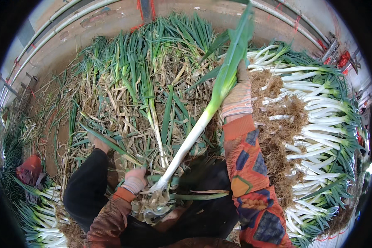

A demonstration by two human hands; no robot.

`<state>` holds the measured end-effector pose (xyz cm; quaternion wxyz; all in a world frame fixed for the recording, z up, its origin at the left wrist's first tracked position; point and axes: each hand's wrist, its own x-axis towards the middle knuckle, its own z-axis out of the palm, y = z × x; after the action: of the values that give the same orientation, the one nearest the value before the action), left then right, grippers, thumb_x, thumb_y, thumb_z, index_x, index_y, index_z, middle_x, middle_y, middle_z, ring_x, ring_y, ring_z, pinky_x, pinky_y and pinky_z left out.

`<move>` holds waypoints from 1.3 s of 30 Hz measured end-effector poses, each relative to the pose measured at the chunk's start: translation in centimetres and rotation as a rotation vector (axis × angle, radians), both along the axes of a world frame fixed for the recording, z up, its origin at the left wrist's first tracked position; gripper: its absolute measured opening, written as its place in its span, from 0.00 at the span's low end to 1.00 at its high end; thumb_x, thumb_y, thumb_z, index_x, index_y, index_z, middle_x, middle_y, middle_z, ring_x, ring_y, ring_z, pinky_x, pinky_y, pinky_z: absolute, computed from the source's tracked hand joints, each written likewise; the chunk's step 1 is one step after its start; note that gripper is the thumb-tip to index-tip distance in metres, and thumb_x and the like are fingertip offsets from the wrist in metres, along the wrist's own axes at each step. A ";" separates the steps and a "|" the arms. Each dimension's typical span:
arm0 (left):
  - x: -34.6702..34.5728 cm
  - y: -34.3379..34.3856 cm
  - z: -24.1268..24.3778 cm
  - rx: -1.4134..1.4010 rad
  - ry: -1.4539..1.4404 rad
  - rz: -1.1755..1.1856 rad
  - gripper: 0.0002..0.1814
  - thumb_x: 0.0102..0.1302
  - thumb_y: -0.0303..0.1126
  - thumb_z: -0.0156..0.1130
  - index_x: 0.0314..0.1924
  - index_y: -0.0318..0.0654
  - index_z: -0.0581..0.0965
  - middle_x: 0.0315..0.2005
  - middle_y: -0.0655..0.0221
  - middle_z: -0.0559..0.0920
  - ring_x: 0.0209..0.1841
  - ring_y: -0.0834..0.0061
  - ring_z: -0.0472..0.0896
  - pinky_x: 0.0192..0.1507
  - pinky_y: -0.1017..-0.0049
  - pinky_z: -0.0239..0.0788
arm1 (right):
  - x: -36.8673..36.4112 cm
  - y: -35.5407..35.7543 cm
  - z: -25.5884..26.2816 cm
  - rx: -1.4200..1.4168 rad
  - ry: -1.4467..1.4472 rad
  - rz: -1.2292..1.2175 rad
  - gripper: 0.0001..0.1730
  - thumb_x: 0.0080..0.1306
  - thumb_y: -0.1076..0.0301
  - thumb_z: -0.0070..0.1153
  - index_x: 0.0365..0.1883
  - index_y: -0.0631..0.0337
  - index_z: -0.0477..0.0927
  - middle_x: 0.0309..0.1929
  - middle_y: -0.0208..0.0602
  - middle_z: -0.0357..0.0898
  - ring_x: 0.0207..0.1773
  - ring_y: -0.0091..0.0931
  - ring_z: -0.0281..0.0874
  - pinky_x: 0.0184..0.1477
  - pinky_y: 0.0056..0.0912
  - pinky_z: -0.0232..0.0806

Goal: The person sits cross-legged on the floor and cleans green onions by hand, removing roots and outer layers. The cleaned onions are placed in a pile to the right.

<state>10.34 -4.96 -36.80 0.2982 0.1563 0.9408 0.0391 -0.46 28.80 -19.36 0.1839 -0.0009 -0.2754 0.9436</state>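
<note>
My right hand (238,96), in a striped knit glove, grips a large green onion (192,135) around its leafy upper part. The onion slants across the middle, its green leaves up to the right and its white root end down to the left. Beside that root end is my left hand (135,180), also gloved, with its fingers curled. A long green leaf (111,143) runs into the top of its grip. Under the root end lie pale peeled skins (152,206). An untrimmed green onion (155,130) lies just beyond, amid dry leaves.
Untrimmed green onions (127,62) are heaped ahead against a low wall (186,9). Cleaned green onions (319,124) are stacked at right, roots inward; more cleaned onions (49,223) lie at lower left near a red cloth-like item (29,170). My dark-trousered knees (85,186) flank the work area.
</note>
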 end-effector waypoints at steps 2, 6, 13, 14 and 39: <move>-1.4 1.2 3.1 0.590 0.012 0.111 0.30 0.55 0.49 0.65 0.54 0.39 0.73 0.44 0.61 0.81 0.45 0.66 0.80 0.47 0.70 0.71 | 0.0 0.9 -0.1 0.021 -0.029 -0.076 0.17 0.64 0.55 0.57 0.41 0.60 0.79 0.33 0.35 0.80 0.31 0.27 0.78 0.34 0.29 0.75; -0.4 4.3 8.7 1.137 -0.536 0.254 0.40 0.53 0.54 0.67 0.60 0.37 0.69 0.43 0.69 0.80 0.44 0.78 0.76 0.46 0.77 0.68 | -1.3 -0.3 -2.3 0.015 -0.126 -0.161 0.19 0.63 0.54 0.58 0.43 0.60 0.79 0.35 0.35 0.81 0.33 0.29 0.79 0.37 0.32 0.75; 4.7 2.2 9.0 1.151 -0.686 0.180 0.34 0.59 0.53 0.58 0.55 0.31 0.70 0.36 0.68 0.75 0.38 0.78 0.73 0.43 0.75 0.66 | -1.1 -1.4 -2.0 0.135 -0.210 -0.087 0.19 0.64 0.53 0.56 0.43 0.60 0.77 0.32 0.33 0.79 0.31 0.28 0.78 0.33 0.30 0.73; 3.7 3.0 9.5 1.187 -0.673 0.175 0.33 0.59 0.52 0.57 0.54 0.31 0.70 0.34 0.68 0.75 0.37 0.79 0.73 0.42 0.75 0.66 | -1.4 -1.4 -2.1 0.184 -0.213 -0.073 0.19 0.65 0.53 0.56 0.42 0.61 0.77 0.31 0.33 0.79 0.30 0.28 0.77 0.33 0.31 0.73; 10.6 4.6 16.8 1.610 -0.836 0.935 0.52 0.52 0.77 0.47 0.64 0.41 0.64 0.31 0.73 0.74 0.32 0.77 0.74 0.33 0.74 0.67 | -3.4 -6.5 -5.9 0.171 -0.549 0.137 0.12 0.66 0.61 0.56 0.29 0.58 0.69 0.19 0.24 0.59 0.15 0.17 0.57 0.14 0.19 0.54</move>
<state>20.92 -0.35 -19.95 0.3640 -0.0986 0.4227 0.8241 -3.85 22.29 -25.30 0.0379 -0.2221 -0.3929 0.8916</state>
